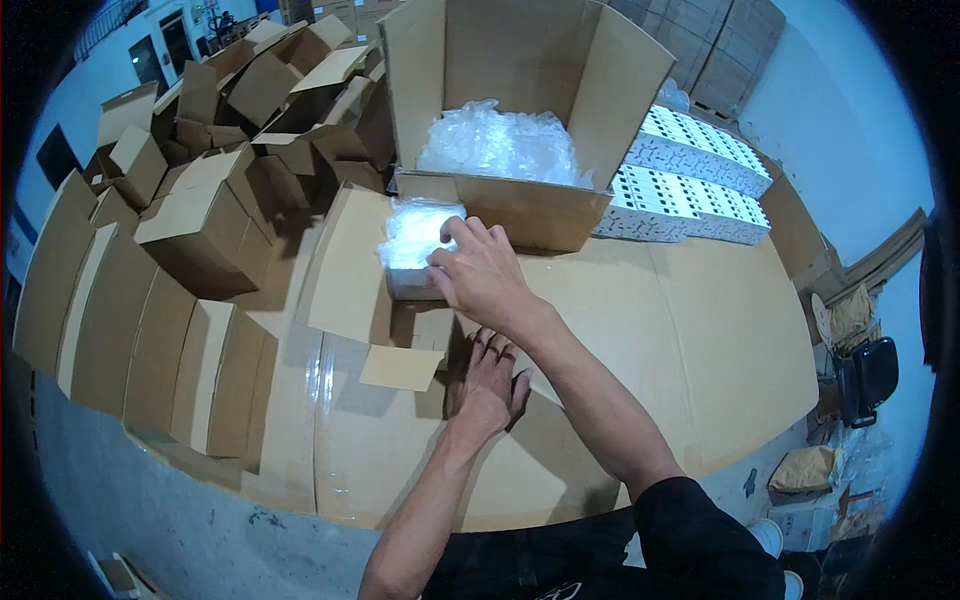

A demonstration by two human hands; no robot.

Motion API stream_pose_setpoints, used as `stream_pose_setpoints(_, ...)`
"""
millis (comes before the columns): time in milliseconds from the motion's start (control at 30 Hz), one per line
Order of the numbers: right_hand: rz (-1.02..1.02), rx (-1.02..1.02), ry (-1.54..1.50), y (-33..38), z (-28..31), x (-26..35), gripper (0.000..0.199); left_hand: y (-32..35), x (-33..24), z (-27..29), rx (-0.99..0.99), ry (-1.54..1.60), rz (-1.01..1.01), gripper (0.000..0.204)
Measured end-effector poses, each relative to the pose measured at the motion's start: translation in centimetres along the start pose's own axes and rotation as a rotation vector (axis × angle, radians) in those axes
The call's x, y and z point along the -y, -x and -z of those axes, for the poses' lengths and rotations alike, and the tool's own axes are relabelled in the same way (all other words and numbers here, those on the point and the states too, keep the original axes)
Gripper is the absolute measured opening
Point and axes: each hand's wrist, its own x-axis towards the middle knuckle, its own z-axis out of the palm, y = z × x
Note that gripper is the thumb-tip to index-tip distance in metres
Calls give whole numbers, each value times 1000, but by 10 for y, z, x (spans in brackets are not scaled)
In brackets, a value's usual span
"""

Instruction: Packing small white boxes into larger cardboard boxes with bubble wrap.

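A small brown carton (350,262) stands on the table with its flaps spread. In its far part sits a clear bubble-wrap bundle (418,245). My right hand (490,268) is closed at the bundle's right side, fingers bent over the wrap and thumb lower down. My left hand (484,385) rests against the carton's near right side, beside a short flap (402,368); its fingers are stretched out and the thumb stands apart. The fingertips of the left hand are partly hidden in shadow.
A large open carton (510,212) holding more bubble wrap (500,140) stands behind. Right of it are stacked white patterned boxes (690,200). Several empty cartons (205,220) crowd the left, with upright ones (150,340) along the table's left edge. A black chair (868,380) stands at right.
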Motion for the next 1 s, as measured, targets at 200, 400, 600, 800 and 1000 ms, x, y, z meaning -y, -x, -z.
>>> stream_pose_setpoints(200, -7, -36, -290, 33, 10, -12, 56, -5, -7, 3, 2, 38, -2, 58)
stream_pose_setpoints(400, -136, 12, -476, 89, 37, -75, 58, -28, -23, 16, -84, -30, -45, 47)
stream_pose_setpoints(600, -327, -127, -300, 150, 59, -169, 47, -49, -24, 13, -36, -64, -37, 39)
stream_pose_setpoints(800, -574, -315, -117, 186, 79, -262, 46, -72, -19, 8, -19, -48, -15, 38)
stream_pose_setpoints(1000, -745, -417, 99, 191, 85, -321, 56, -85, -16, 4, -7, -47, -19, 36)
